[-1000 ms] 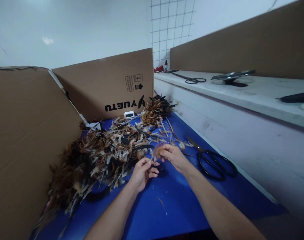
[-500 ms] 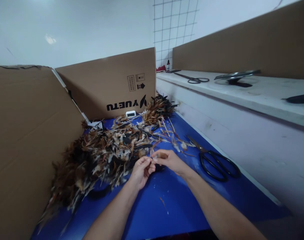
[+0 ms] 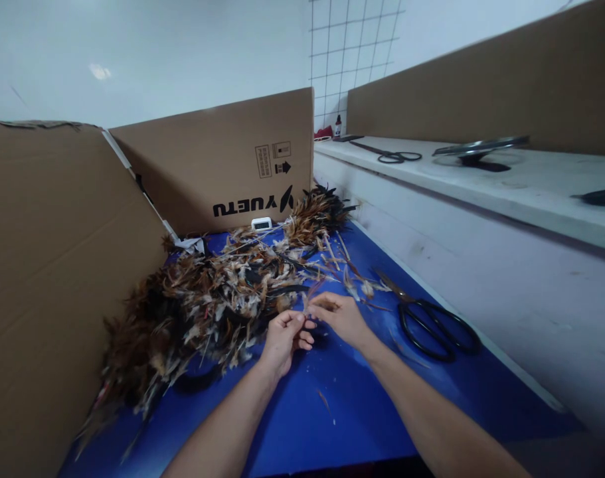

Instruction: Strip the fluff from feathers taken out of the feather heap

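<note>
My left hand [image 3: 283, 340] and my right hand [image 3: 340, 317] meet at the fingertips above the blue table [image 3: 352, 405]. Between the pinched fingers is a small, thin brown feather [image 3: 307, 299], its tip pointing up and away; both hands grip its lower end. Just left of the hands spreads a big heap of brown, black and white feathers [image 3: 207, 299]. Beyond it, against the cardboard, lies a thick feather bunch [image 3: 312, 216]. Large black-handled scissors [image 3: 432, 325] rest on the table to the right of my right hand.
Cardboard walls [image 3: 182, 159] stand at the left and back, with a small white digital device [image 3: 261, 224] at the back one's foot. A white ledge [image 3: 541, 179] on the right bears smaller scissors [image 3: 394, 157] and a round object on a stand [image 3: 481, 149].
My right hand has shifted slightly up and right, and the feather between the fingers shows more clearly. The fingers of my left hand have spread a little. The view has moved slightly.
</note>
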Tool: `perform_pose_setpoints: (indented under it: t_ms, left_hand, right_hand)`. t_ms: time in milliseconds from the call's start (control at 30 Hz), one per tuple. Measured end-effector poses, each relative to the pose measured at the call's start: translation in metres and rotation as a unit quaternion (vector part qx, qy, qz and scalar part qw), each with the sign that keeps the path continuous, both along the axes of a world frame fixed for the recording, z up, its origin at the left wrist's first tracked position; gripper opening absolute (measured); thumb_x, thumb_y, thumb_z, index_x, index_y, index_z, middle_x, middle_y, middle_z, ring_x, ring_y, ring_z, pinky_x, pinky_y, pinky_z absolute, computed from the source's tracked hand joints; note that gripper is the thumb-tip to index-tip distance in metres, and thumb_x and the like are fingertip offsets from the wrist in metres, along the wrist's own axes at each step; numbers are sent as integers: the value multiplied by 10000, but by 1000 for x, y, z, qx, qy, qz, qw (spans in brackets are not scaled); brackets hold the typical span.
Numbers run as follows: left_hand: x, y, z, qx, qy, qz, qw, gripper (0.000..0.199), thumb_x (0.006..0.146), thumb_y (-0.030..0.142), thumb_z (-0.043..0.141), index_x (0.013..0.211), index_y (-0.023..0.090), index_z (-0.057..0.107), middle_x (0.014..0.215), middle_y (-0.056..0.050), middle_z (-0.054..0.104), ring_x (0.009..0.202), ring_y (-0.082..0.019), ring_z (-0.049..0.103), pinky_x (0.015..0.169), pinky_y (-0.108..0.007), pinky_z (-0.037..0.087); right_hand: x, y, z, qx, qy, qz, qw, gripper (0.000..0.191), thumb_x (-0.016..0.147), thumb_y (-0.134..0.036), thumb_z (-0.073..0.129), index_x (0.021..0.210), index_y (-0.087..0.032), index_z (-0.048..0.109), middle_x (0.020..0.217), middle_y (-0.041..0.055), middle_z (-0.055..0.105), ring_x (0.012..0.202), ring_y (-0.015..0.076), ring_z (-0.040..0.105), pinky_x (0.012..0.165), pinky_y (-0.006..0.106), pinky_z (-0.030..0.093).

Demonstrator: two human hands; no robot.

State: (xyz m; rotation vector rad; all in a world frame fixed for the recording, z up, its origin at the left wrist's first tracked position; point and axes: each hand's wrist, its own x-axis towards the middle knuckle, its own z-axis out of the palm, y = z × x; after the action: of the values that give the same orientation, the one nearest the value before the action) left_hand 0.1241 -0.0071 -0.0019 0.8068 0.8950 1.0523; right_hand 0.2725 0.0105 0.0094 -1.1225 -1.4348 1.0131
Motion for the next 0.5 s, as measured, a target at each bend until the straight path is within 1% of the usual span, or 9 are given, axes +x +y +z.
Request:
perform_pose_setpoints:
  t_ms: [133, 267, 367, 500]
  left_hand:
    - [-1, 0, -2, 4, 6, 9, 1000, 341, 668, 377, 720, 815, 96, 597, 740, -67, 670, 474, -79, 580, 416, -167, 472]
    - [-1, 1, -2, 8, 5, 15, 1000, 338, 668, 376, 720, 810, 90, 612, 761, -82, 677, 485, -79, 584, 431, -168, 480]
    - [-1, 1, -1, 10, 10, 17, 1000, 343, 665, 380, 721, 810, 86, 620, 765, -88, 679, 487, -83, 587, 438, -174, 486]
    - [0, 1, -1, 29, 34, 20, 999, 352, 669, 386, 715, 806, 72, 633, 746, -87, 673, 480, -89, 586, 442, -191, 497]
  right_hand:
    - [-1, 0, -2, 14, -39, -11, 999, 168, 708, -323, 647, 734, -159, 669, 663, 9, 646, 600, 125, 531, 582, 256, 406]
    - [0, -2, -1, 36, -86, -24, 995, 170, 728, -331, 629, 728, -168, 675, 611, -15, 599, 560, 108, 472, 540, 239, 361]
    - [1, -4, 1, 50, -105, -22, 993, 171, 743, -330, 617, 730, -169, 673, 596, -21, 575, 556, 104, 451, 535, 233, 350]
    - [1, -5, 3, 51, -117, -11, 992, 155, 753, -308, 607, 739, -167, 670, 598, -21, 583, 551, 101, 445, 527, 226, 344]
